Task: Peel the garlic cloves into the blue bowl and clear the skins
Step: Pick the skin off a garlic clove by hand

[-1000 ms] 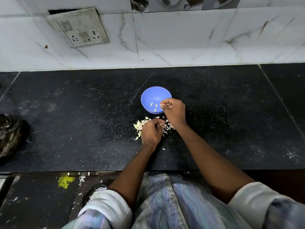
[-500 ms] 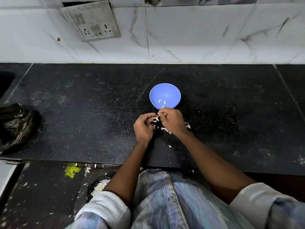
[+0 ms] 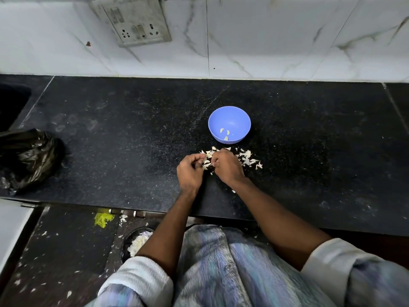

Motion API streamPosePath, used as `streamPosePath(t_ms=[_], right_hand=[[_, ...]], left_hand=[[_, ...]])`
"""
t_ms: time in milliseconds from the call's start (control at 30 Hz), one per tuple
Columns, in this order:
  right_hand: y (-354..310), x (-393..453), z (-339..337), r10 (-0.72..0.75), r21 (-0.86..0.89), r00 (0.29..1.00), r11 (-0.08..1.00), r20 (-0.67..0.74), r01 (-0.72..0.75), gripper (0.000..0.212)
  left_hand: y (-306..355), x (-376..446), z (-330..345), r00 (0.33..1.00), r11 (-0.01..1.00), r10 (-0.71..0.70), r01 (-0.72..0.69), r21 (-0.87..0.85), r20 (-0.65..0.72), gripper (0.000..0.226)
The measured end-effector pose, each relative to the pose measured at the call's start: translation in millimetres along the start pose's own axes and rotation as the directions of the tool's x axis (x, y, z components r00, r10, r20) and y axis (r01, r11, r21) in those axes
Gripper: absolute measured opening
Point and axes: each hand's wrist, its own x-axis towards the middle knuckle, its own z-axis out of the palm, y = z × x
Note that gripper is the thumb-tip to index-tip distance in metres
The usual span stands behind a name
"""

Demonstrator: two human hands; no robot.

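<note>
A blue bowl stands on the black counter with a few peeled garlic cloves at its bottom. Just in front of it lies a loose heap of white garlic skins. My left hand and my right hand rest side by side on the near edge of that heap, fingers curled and pinched together over skins. What the fingertips pinch is hidden, so I cannot tell if it is a clove or only skin.
A crumpled black plastic bag lies at the counter's left end. The marble wall with a socket plate rises behind. Below the counter edge, a dark bin holds white skins, with a yellow scrap nearby.
My right hand has come back from over the bowl to the skin heap beside my left hand. The camera view has shifted to the left and tilted down.
</note>
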Motion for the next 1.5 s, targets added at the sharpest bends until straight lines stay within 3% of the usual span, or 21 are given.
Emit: streamPosePath(t_ms=[100,200,300,467,700,833,933,1033,1200,1267,1367,1500], right_hand=[[6.2,0.9,1.9,0.003,0.043,0.999,0.999,-0.034,-0.002,0.026],[9.5,4.2,-0.8,0.031,0.121,0.997,0.992,-0.072,-0.022,0.028],[9.3,7.0,-3.5,0.047,0.131,0.998,0.991,-0.042,-0.041,0.027],[9.7,7.2,-1.8,0.019,0.143,1.0,0.99,-0.023,-0.016,0.022],[12.6,7.6,-4.6,0.016,0.162,0.998,0.987,-0.056,-0.007,0.025],[15.0,6.7,-6.1,0.034,0.357,0.995,0.934,-0.09,0.001,0.027],[18.1,4.2,-12.2,0.061,0.572,0.997,0.82,-0.049,-0.022,0.022],[21.0,-0.2,-17.1,0.096,0.693,0.995,0.719,-0.03,-0.049,0.02],[17.0,-3.0,-10.9,0.276,0.787,0.961,0.595,-0.008,-0.164,0.028],[24.3,-3.0,-11.8,0.291,0.713,0.955,0.683,-0.063,-0.161,0.026],[41.3,-8.1,-17.1,0.184,0.51,0.978,0.853,-0.097,-0.11,0.021],[43.7,-15.6,-17.0,0.041,0.34,0.999,0.94,-0.002,-0.038,0.012]], left_hand=[[0.3,-1.8,-2.3,1.0,0.998,0.003,-0.004,0.055,0.004,0.028],[3.4,-4.8,-1.5,0.998,0.974,0.051,-0.059,0.221,0.043,0.023],[9.9,-2.4,1.9,0.997,0.909,0.06,-0.075,0.411,0.049,0.016],[22.8,3.6,7.2,0.999,0.809,0.033,-0.047,0.586,0.034,0.017],[26.1,9.2,14.8,0.987,0.67,0.005,-0.122,0.732,0.16,0.026],[23.0,1.4,18.9,0.989,0.789,0.121,-0.146,0.596,0.081,0.017],[27.1,-0.5,23.0,0.994,0.904,0.108,-0.113,0.413,0.036,0.014],[29.0,-2.1,28.7,0.994,0.941,0.09,-0.103,0.323,0.054,0.013],[36.3,-10.0,38.2,0.999,0.989,0.041,-0.042,0.144,0.013,0.019],[31.3,-6.2,35.9,0.999,0.997,0.022,-0.02,0.081,-0.028,0.024],[22.3,-5.1,25.2,0.997,0.998,0.034,-0.03,0.06,-0.072,0.025],[19.0,-12.2,21.7,0.991,0.993,0.095,-0.088,0.077,-0.099,0.019]])
